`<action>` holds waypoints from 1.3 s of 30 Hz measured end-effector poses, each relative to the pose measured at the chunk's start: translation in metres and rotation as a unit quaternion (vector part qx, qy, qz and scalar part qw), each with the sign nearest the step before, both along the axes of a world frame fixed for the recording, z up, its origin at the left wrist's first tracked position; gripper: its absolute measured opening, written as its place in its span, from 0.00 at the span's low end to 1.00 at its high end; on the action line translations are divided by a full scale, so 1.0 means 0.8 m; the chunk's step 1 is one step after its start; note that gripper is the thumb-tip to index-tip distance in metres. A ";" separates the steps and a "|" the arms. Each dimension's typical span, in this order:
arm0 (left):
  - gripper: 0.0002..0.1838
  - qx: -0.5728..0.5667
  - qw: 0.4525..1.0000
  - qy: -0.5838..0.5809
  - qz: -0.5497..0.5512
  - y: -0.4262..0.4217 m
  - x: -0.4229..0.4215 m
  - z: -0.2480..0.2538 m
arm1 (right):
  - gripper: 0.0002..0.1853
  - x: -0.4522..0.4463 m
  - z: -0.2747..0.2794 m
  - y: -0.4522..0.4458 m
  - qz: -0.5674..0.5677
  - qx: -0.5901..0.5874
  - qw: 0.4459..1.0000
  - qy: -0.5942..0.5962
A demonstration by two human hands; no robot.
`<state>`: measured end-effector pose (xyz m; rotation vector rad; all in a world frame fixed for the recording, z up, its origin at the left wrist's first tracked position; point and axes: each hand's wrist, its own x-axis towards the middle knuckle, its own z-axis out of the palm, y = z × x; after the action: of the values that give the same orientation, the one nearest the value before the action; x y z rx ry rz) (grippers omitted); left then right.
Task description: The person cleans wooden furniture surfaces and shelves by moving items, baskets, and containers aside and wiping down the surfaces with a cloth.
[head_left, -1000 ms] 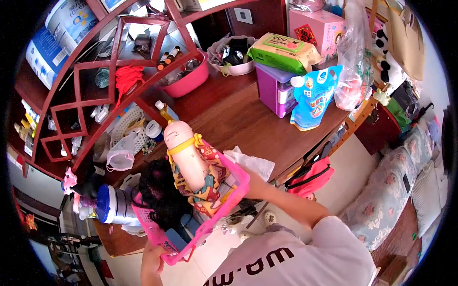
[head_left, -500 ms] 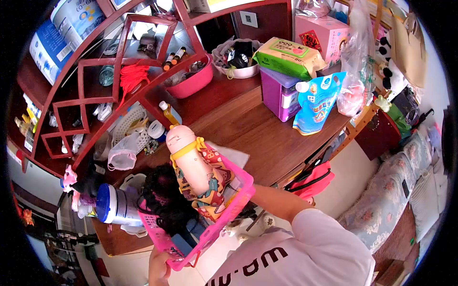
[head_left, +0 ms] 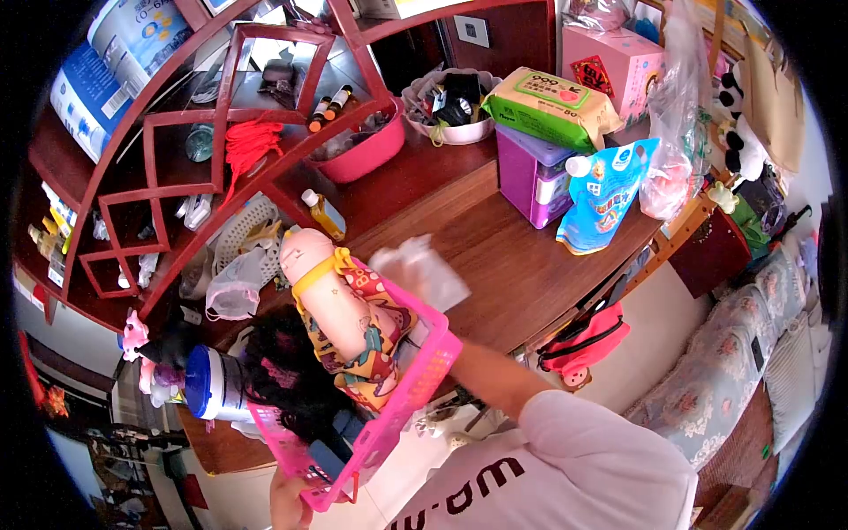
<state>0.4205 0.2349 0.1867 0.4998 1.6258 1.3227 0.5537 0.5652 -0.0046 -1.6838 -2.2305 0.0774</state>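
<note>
Pink basket point(head_left: 411, 389): by tabletop point(head_left: 530, 252), corner clasped in our left hand point(head_left: 290, 496), presumably to steady it | White cloth point(head_left: 447, 279): over tabletop; right hand point(head_left: 419, 279) blurred against it, grip we cannot tell

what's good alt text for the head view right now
A person's left hand grips a pink basket holding a pink bottle near a wooden desk, while the right arm extends behind it toward a blurred white cloth.

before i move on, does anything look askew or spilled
I see no spill, but the peach bottle looks askew: it leans in the pink basket, its top jutting past the rim, rather than standing upright.
</note>
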 end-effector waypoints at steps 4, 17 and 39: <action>0.28 -0.005 1.000 0.014 -0.007 0.017 0.002 0.007 | 0.21 -0.037 0.023 -0.101 0.281 -0.007 0.953 0.108; 0.29 0.013 0.985 -0.052 -0.161 0.146 -0.014 -0.053 | 0.19 0.345 0.020 -0.048 0.031 0.137 0.989 0.038; 0.22 -0.015 0.970 -0.014 -0.243 0.228 -0.064 -0.112 | 0.18 0.332 0.017 -0.120 -0.113 0.022 0.978 0.176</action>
<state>0.3690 0.4170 0.0974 0.7988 1.3806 0.9303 0.8192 0.4693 0.0093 -1.7339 -1.7619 0.2481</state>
